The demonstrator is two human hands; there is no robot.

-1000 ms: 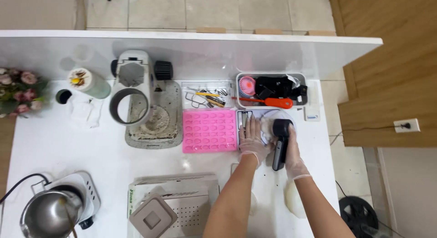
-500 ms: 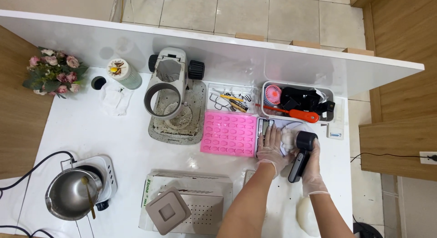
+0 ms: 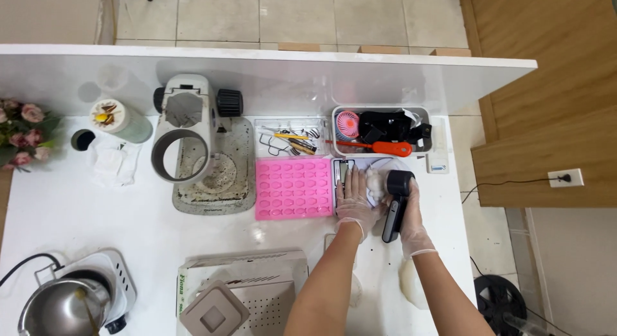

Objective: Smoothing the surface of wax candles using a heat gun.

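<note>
The small dark flat device [image 3: 344,172] lies just right of the pink silicone mould [image 3: 294,188], pinned under the gloved left hand [image 3: 355,201], whose fingers lie flat and spread over it. A white wad [image 3: 375,181] sits between the hands. The right hand [image 3: 410,214] is wrapped around a black handheld tool [image 3: 395,198], its head beside the wad. The work looks midway; the device remains on the white table [image 3: 77,214].

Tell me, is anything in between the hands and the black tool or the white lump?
No. The right hand already wraps the black handheld tool, and the left hand lies flat right beside the white lump. The pink mold sits off to the left, out of the way.
</note>
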